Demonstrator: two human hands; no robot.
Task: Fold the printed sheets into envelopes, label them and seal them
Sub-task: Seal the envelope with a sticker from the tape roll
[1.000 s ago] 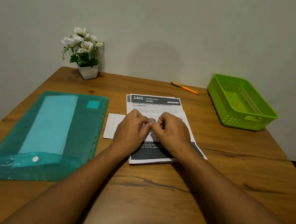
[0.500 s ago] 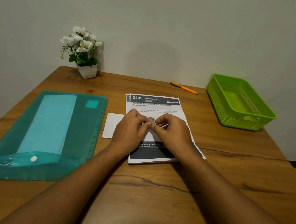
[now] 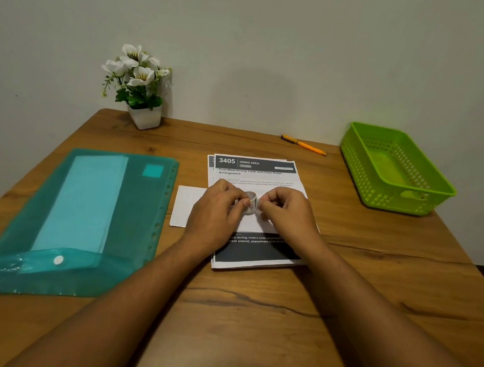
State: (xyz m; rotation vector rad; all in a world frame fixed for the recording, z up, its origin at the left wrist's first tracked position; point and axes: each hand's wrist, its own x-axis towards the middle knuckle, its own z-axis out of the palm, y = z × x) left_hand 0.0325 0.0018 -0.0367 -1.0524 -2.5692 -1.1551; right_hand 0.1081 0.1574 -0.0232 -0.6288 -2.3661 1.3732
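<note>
Head view: the printed sheets (image 3: 254, 169) lay as a slightly fanned stack in the middle of the wooden table (image 3: 251, 317). The top page was white with a dark header band reading "3405 DINING AREA", small text lines beneath it and a dark block near its close edge. Above the stack, the left hand (image 3: 215, 213) and right hand (image 3: 286, 214) met, fingers curled, both pinching a small, shiny clear tape roll (image 3: 251, 203) between their fingertips. A white envelope (image 3: 187, 206) showed just left of the sheets, its right part hidden under the hands. A teal folder (image 3: 83, 221) lay well to the left, a green basket (image 3: 396, 168) to the right, and an orange pen (image 3: 303, 144) and potted flowers (image 3: 145, 116) stood near the wall.
</note>
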